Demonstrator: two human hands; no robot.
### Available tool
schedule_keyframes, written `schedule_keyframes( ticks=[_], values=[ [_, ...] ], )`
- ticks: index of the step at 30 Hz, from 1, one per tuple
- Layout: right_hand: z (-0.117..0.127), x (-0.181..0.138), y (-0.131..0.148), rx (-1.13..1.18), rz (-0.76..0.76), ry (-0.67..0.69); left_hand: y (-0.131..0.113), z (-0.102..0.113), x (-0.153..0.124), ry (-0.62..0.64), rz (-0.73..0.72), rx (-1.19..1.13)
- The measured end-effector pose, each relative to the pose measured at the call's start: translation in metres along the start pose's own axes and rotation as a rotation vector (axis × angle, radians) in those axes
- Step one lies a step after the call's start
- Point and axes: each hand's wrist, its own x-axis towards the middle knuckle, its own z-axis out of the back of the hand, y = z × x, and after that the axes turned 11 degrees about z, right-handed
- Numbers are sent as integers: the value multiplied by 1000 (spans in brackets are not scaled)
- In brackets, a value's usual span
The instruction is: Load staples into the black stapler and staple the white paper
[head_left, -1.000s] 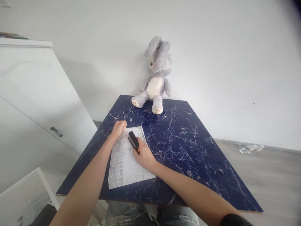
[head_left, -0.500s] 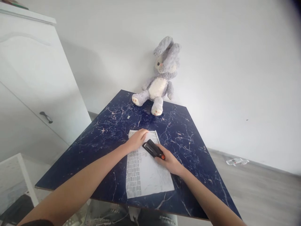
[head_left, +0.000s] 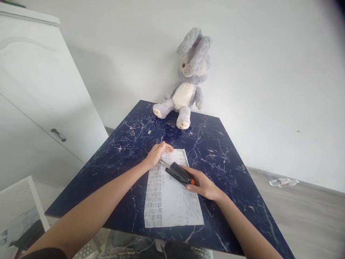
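A printed sheet of paper (head_left: 172, 199) lies on the dark blue marbled table (head_left: 221, 158). My left hand (head_left: 157, 153) rests on the paper's far left corner, fingers stretched out flat. My right hand (head_left: 204, 184) grips the rear of a black stapler (head_left: 178, 172) with an orange end. The stapler lies slanted across the upper part of the paper, and its metal nose points toward my left hand.
A grey plush rabbit (head_left: 187, 79) sits at the table's far edge against the white wall. A white cabinet (head_left: 35, 108) with a dark handle stands at the left. A small pale scrap (head_left: 149, 132) lies on the table. A crumpled clear wrapper (head_left: 283, 182) lies on the floor.
My left hand has gone from a fist at the paper's corner to flat fingers. My right hand slid the stapler right and back; its metal nose now shows. The camera view shifted.
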Motion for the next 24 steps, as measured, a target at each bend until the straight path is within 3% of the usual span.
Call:
schedule_keyframes(
  ticks=[5, 7, 9, 12, 17, 20, 22, 24],
  values=[
    [-22, -1, -3, -321, -50, -90, -5, 0, -2, -69, -39, -69],
    [-26, 0, -1, -520, 50, -161, -9, -2, -6, -75, 15, -238],
    [-27, 6, 3, -740, 168, -193, -13, -3, -10, 23, 146, -425],
    [-28, 19, 8, -937, 243, -110, -14, -6, -14, 155, 278, -509],
    [-31, 32, -2, -985, 264, -48, -6, -3, -14, 122, 244, -393],
    [-28, 28, -7, -949, 196, -205, -6, 4, -11, -50, 191, -273],
    [-26, 21, -4, -836, 43, -352, -11, 9, -10, -231, 63, -144],
    [-27, 12, 1, -658, -146, -398, -17, 11, -12, -319, -75, -4]
  ],
)
